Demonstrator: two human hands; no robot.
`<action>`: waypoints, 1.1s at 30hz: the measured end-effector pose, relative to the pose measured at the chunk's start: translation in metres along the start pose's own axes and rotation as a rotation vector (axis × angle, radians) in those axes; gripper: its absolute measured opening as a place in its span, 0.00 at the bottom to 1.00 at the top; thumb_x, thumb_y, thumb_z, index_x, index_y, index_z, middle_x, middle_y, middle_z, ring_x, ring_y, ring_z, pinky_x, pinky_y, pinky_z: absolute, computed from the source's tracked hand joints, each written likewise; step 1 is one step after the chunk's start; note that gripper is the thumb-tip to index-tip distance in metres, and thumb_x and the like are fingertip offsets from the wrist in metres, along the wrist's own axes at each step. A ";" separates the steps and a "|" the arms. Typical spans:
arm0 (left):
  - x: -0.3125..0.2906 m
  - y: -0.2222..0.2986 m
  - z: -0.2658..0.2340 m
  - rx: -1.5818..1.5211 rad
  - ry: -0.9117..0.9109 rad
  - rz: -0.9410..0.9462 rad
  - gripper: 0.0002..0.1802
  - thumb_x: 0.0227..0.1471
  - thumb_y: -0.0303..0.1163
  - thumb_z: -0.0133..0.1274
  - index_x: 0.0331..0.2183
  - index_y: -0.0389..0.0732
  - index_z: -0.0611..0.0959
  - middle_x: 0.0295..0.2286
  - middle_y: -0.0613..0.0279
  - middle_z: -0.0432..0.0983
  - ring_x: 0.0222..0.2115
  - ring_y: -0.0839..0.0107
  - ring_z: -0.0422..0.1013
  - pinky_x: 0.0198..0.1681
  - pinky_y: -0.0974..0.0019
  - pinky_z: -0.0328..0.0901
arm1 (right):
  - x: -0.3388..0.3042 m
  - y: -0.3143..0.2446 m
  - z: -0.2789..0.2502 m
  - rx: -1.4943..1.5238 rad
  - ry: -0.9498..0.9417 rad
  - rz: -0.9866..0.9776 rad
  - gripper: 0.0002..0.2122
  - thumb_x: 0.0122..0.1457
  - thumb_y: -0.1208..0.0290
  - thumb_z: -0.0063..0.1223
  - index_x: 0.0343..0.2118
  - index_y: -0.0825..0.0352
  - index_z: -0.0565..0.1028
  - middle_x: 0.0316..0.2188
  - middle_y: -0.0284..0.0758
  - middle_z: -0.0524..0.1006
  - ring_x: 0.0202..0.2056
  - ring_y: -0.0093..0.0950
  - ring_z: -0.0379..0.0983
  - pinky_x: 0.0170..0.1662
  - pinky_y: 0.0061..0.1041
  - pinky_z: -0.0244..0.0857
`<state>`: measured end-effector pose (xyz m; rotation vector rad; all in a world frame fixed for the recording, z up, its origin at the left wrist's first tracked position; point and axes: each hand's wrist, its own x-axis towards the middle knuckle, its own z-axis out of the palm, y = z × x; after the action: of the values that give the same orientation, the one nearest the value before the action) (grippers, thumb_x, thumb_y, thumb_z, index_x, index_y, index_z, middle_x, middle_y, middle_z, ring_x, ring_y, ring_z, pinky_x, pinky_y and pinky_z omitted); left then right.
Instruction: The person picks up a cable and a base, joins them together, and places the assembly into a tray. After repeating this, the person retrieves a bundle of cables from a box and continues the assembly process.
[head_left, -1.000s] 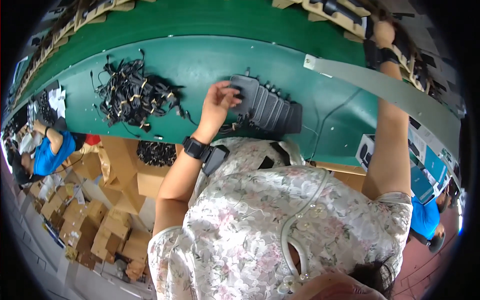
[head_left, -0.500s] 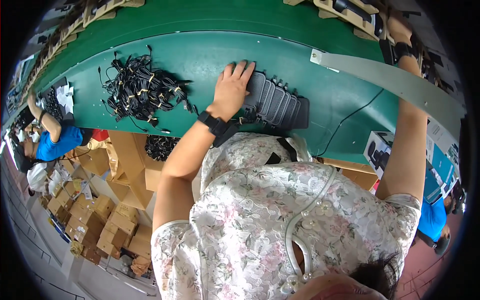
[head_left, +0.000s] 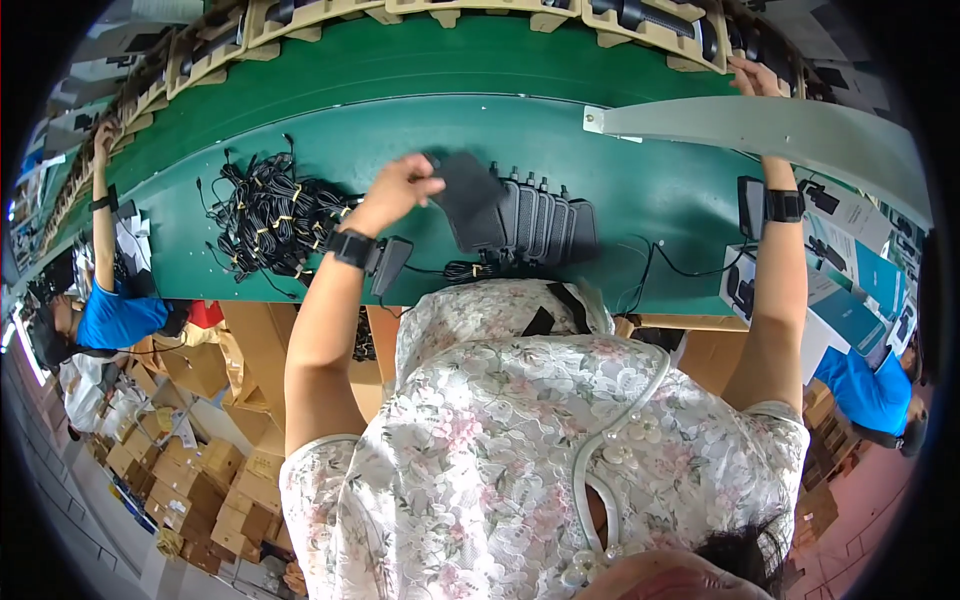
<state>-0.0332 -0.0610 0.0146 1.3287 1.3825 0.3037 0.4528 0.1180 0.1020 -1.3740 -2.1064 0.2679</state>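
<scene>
My left hand pinches the upper corner of a flat black panel, which is tilted and smeared by motion. The panel hangs over the left end of a row of similar black panels with rounded corners, standing close together on the green table. Beyond the grey metal arm, my right hand reaches to the edge of a tan moulded tray that holds dark cylindrical parts. Its fingers are stretched out, and nothing shows in them. Left of my left hand lies a heap of tied black cables.
The curved grey metal arm crosses above the table at the right. Printed boxes stand beside my right forearm. A loose black cable lies near the front edge. Co-workers in blue shirts are at both sides; cardboard boxes are stacked behind left.
My left hand, earlier flat against the left end of the row, has moved left and now lifts a panel. My right hand has drawn back slightly left from the trays; the trays show more fully.
</scene>
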 end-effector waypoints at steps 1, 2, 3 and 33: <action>-0.006 0.021 -0.010 -0.168 0.098 -0.054 0.11 0.45 0.30 0.55 0.30 0.37 0.71 0.23 0.59 0.71 0.28 0.68 0.71 0.29 0.68 0.65 | -0.003 -0.007 -0.002 -0.003 0.005 0.008 0.12 0.57 0.69 0.44 0.44 0.63 0.71 0.36 0.28 0.71 0.31 0.15 0.67 0.33 0.15 0.63; -0.011 0.040 -0.019 -0.339 0.200 -0.108 0.10 0.47 0.30 0.53 0.30 0.36 0.71 0.23 0.60 0.71 0.28 0.69 0.72 0.29 0.69 0.65 | -0.002 -0.018 -0.007 0.092 -0.084 0.060 0.12 0.57 0.69 0.44 0.44 0.63 0.71 0.37 0.28 0.71 0.31 0.15 0.67 0.33 0.14 0.62; -0.009 0.060 -0.024 -0.336 0.192 -0.103 0.10 0.47 0.30 0.53 0.30 0.36 0.71 0.23 0.60 0.71 0.28 0.69 0.72 0.29 0.69 0.65 | 0.000 -0.030 -0.011 0.185 -0.171 0.112 0.12 0.57 0.68 0.44 0.44 0.63 0.70 0.38 0.29 0.71 0.31 0.15 0.66 0.33 0.12 0.62; -0.062 -0.052 0.033 -0.081 0.740 0.060 0.06 0.51 0.29 0.47 0.30 0.37 0.72 0.24 0.57 0.72 0.22 0.69 0.70 0.25 0.69 0.65 | 0.071 0.128 0.033 -0.306 -0.020 -0.061 0.15 0.53 0.62 0.50 0.36 0.70 0.69 0.21 0.42 0.72 0.24 0.38 0.68 0.31 0.29 0.63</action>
<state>-0.0504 -0.1448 -0.0053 1.2384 1.9068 0.9516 0.5110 0.2427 0.0417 -1.4772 -2.2710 -0.0700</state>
